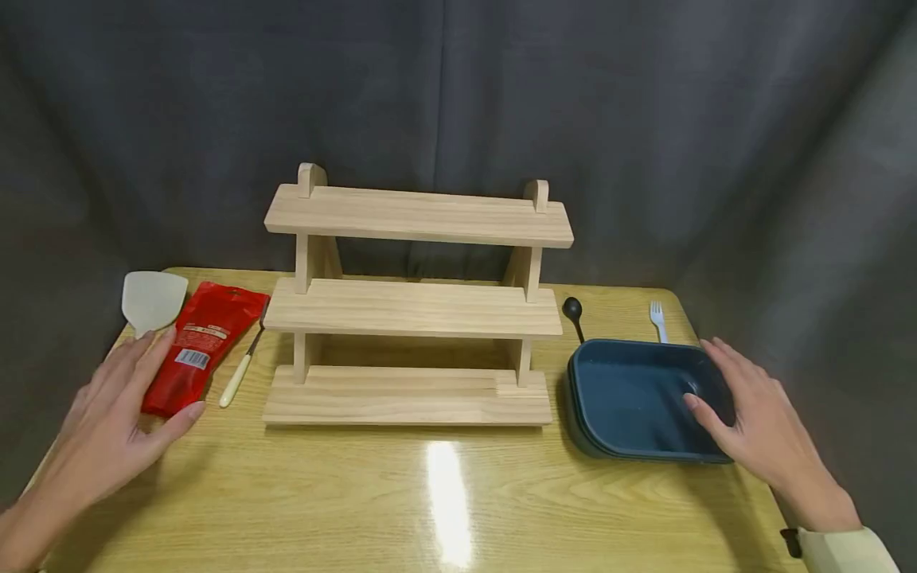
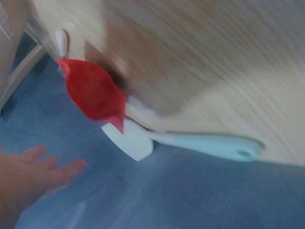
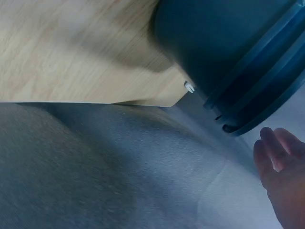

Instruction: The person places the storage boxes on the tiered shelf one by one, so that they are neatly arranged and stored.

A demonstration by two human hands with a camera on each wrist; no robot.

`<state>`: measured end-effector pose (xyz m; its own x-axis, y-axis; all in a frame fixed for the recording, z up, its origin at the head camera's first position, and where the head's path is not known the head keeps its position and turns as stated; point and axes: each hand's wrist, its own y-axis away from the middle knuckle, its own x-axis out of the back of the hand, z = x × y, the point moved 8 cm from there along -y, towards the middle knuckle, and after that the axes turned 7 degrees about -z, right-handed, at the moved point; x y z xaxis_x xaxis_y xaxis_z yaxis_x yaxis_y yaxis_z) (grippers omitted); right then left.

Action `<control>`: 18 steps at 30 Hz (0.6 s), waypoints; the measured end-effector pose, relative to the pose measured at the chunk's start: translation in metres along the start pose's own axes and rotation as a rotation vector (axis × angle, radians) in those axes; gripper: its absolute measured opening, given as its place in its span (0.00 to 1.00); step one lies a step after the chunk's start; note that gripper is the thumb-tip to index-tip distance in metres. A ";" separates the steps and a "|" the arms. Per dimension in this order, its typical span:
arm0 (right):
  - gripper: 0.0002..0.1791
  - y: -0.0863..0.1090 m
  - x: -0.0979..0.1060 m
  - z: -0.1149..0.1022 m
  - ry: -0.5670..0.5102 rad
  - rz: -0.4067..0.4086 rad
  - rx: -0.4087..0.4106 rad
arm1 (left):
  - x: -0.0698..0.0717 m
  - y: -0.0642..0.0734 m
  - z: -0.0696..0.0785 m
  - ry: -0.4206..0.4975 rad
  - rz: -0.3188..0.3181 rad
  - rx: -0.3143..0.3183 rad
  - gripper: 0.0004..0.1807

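Observation:
My left hand (image 1: 115, 422), fingers extended and thumb spread, hovers beside a red packet (image 1: 208, 342) and overlaps the handle of a spatula with a pale blade (image 1: 153, 298). The left wrist view shows that spatula's light-blue handle (image 2: 209, 144) along the table edge, with the hand (image 2: 38, 174) apart from it. On the other side, my right hand (image 1: 762, 414) is spread over the right end of a stack of dark blue bins (image 1: 595, 446). Seen from the right wrist, its fingers (image 3: 271, 148) are near the rim of the bins (image 3: 209, 43). Neither hand holds anything.
A three-tier wooden shelf (image 1: 411, 306) stands mid-table (image 1: 322, 493). Between it and the packet lies a thin tool with a cream handle (image 1: 236, 382). Behind the bins are a black spoon (image 1: 572, 310) and a white fork (image 1: 657, 318). A dark curtain (image 1: 430, 95) hangs behind.

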<state>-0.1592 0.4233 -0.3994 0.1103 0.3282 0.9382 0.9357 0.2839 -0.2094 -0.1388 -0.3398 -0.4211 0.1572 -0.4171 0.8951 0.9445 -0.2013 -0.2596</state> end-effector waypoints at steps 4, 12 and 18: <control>0.45 0.006 0.006 0.009 -0.025 0.032 -0.003 | -0.001 -0.015 0.013 0.096 0.067 -0.089 0.56; 0.39 0.014 0.006 0.030 -0.123 0.077 -0.060 | -0.013 -0.042 0.029 0.393 0.031 -0.041 0.47; 0.34 0.016 0.004 0.047 -0.197 0.107 -0.107 | -0.016 -0.059 0.035 0.501 0.089 -0.020 0.39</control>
<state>-0.1599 0.4717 -0.4124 0.1530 0.5231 0.8384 0.9537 0.1442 -0.2640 -0.1869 -0.2902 -0.4072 0.0745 -0.8065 0.5866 0.9273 -0.1603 -0.3383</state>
